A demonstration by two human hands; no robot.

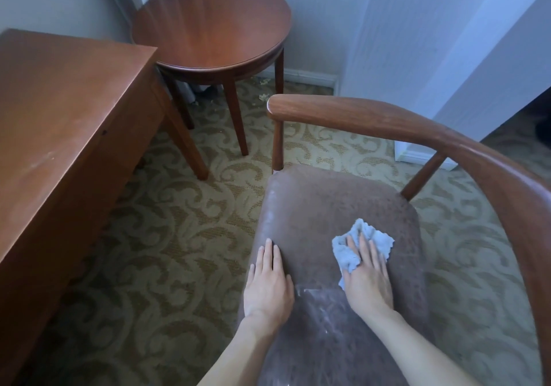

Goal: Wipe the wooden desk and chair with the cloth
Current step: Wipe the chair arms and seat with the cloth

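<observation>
the wooden table runs along the left edge of the view, its top bare, and it stands well apart from both hands; a round side table sits behind it near the wall. the chair is turned so its padded seat faces the person, which puts the seat within easy reach of both arms, with the curved wooden armrest arching round the far and right sides.

the left hand lies flat on the left edge of the seat, fingers straight and close together, grasping nothing. it looks placed there to brace the chair against the push of the wiping, though that is a judgement.

just to its right, apart from it, the right hand presses the light blue cloth down onto the middle of the seat. its fingers are stretched out over the bunched fabric rather than curled round it, so the cloth is pinned flat under the palm, not clenched. a pale dusty smear shows on the seat between the wrists, so the seat appears only partly wiped.
</observation>
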